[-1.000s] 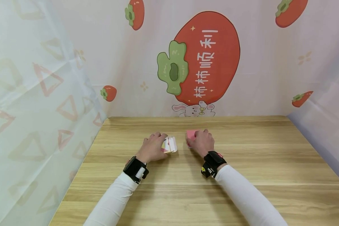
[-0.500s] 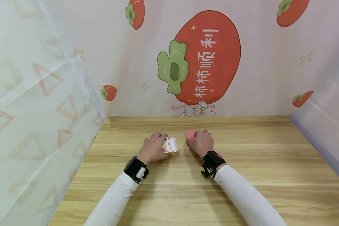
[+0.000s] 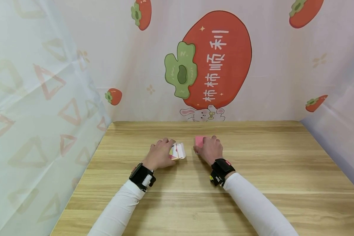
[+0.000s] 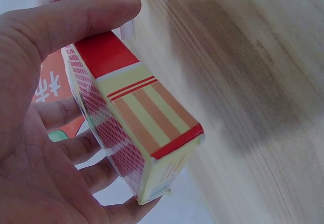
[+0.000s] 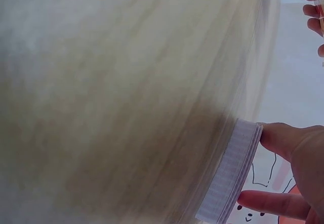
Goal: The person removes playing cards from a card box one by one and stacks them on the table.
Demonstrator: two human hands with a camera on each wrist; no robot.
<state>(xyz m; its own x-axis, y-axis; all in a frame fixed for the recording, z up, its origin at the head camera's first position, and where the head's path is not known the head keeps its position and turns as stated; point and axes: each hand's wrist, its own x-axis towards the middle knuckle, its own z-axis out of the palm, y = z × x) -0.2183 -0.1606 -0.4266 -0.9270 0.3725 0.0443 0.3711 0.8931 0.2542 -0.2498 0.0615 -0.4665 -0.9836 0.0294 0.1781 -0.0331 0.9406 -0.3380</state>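
Note:
My left hand (image 3: 158,154) grips a playing-card box (image 3: 179,151) from above, its white end flap standing open toward the right. Seen from the left wrist, the box (image 4: 147,110) has red, cream and striped sides, with the thumb along one side and several fingers on the other. A pink-backed deck of playing cards (image 3: 199,141) lies at my right hand (image 3: 211,150), which holds it with thumb and fingers. In the right wrist view the pale stacked edges of the deck (image 5: 230,173) show low at the tabletop. Part of the deck is hidden under the hand.
The wooden tabletop (image 3: 180,203) extends around both hands. Behind it hangs a printed cloth backdrop (image 3: 265,82) with a large persimmon and a rabbit. Another pale cloth (image 3: 32,114) borders the left side. A short gap separates the box from the deck.
The right hand and the deck have shifted very slightly left. My left hand and the box stay almost still.

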